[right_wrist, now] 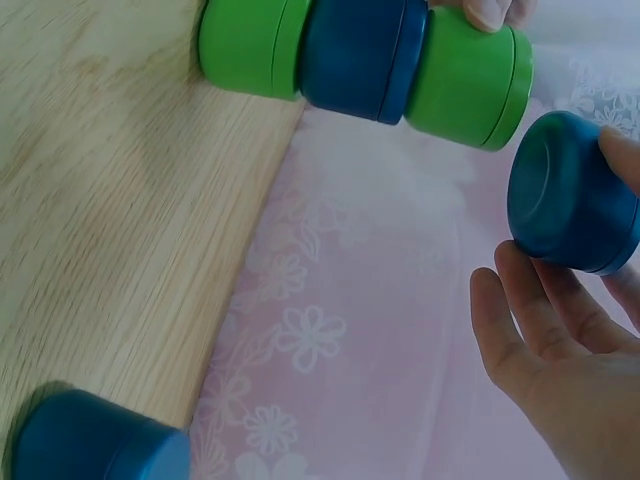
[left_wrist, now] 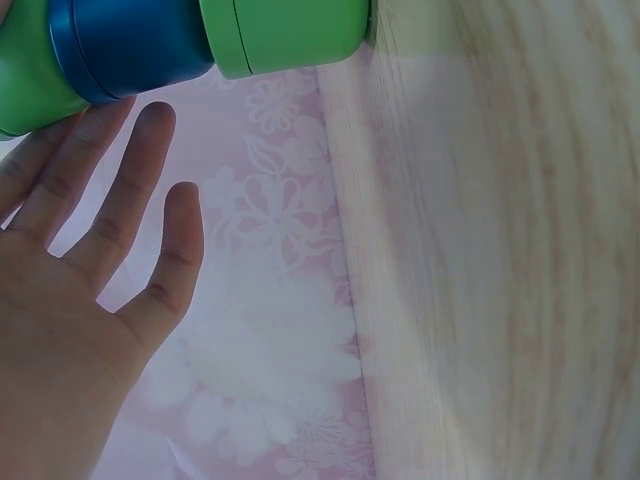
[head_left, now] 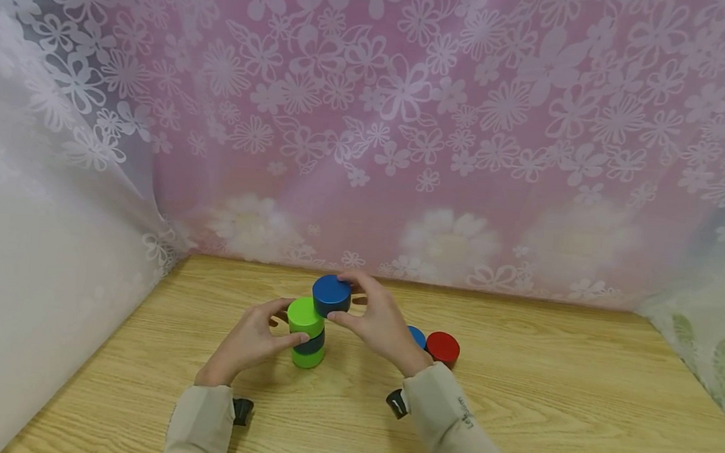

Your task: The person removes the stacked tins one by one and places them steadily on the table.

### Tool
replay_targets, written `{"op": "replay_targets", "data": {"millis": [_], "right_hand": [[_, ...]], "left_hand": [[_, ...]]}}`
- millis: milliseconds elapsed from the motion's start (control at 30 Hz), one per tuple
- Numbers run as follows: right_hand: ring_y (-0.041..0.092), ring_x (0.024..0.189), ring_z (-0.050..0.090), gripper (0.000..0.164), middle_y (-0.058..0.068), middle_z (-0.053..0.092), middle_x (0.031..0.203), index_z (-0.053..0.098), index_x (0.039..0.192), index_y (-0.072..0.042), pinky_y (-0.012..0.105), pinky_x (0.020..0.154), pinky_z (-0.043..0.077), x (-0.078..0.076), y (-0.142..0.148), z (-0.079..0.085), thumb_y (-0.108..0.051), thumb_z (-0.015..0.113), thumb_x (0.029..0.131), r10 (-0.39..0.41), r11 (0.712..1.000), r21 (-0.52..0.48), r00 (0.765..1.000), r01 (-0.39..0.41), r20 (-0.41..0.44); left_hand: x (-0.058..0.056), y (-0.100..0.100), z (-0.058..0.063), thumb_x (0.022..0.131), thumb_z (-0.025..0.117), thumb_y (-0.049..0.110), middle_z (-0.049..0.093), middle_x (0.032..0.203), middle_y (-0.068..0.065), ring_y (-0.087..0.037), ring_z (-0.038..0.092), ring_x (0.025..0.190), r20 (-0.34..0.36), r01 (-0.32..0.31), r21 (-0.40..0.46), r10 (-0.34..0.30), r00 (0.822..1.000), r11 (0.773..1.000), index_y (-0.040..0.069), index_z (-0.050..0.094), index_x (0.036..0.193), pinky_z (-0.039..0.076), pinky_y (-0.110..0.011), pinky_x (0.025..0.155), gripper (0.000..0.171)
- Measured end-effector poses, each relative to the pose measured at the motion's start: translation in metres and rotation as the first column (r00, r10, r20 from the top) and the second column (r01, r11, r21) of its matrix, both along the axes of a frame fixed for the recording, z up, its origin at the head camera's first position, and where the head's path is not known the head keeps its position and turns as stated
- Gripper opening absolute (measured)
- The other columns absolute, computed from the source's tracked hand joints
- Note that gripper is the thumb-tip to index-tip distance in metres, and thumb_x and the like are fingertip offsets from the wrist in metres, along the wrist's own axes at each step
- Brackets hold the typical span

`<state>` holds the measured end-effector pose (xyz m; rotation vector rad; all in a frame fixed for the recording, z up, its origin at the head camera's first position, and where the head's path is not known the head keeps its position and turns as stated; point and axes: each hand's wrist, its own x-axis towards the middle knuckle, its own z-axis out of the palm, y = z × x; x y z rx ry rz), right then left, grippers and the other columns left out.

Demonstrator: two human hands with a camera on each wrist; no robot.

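Three small round tins stand stacked on the table: a lower green tin (head_left: 307,359), a dark blue tin (head_left: 313,344) and an upper green tin (head_left: 306,312). My left hand (head_left: 250,338) holds the stack near its top, thumb in front and fingers behind the upper green tin. In the left wrist view, two of its fingers stretch out free beneath the tins. My right hand (head_left: 383,326) grips another blue tin (head_left: 331,293) between thumb and fingers, just above and right of the stack. The right wrist view shows a small gap between that tin and the stack's top.
On the wooden table (head_left: 545,408), a red tin (head_left: 442,348) and a lighter blue tin (head_left: 417,336) sit side by side beyond my right wrist. A pink flowered curtain (head_left: 368,150) hangs along the table's back edge, and a pale curtain (head_left: 51,254) borders the left side.
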<state>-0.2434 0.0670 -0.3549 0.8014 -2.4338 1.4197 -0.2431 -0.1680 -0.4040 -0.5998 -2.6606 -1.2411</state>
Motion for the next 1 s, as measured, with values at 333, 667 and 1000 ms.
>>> {"op": "replay_targets", "data": {"millis": [333,667,1000], "right_hand": [[0.033,0.113,0.060,0.055,0.014,0.062,0.129,0.060,0.132,0.000,0.051,0.095,0.052,0.001,0.010,-0.002,0.001,0.083,0.083,-0.024,1.000,-0.013,1.000,0.024,0.004],[0.035,0.114,0.060,0.056,0.017,0.061,0.131,0.058,0.133,0.002,0.056,0.095,0.051,0.003,0.027,-0.002,0.002,0.082,0.083,-0.015,1.000,-0.020,1.000,0.015,-0.007],[0.035,0.114,0.061,0.056,0.018,0.062,0.129,0.058,0.132,0.003,0.055,0.094,0.051,0.005,0.041,-0.005,0.003,0.083,0.082,-0.053,0.998,-0.017,0.998,0.052,-0.029]], "left_hand": [[0.001,-0.001,-0.001,0.088,0.083,0.024,0.069,0.111,-0.005,-0.025,0.063,0.099,0.008,-0.002,0.007,0.002,1.000,1.000,0.003,0.064,0.134,0.053,-0.048,0.086,0.054],[0.000,0.001,0.000,0.087,0.083,0.024,0.069,0.110,-0.003,-0.027,0.063,0.099,0.010,-0.005,0.010,0.005,1.000,1.000,0.003,0.064,0.134,0.052,-0.049,0.086,0.054],[0.001,0.001,0.000,0.087,0.084,0.025,0.069,0.108,-0.002,-0.026,0.063,0.099,0.012,-0.011,0.011,0.011,1.000,1.000,0.004,0.064,0.134,0.053,-0.049,0.086,0.055]]}}
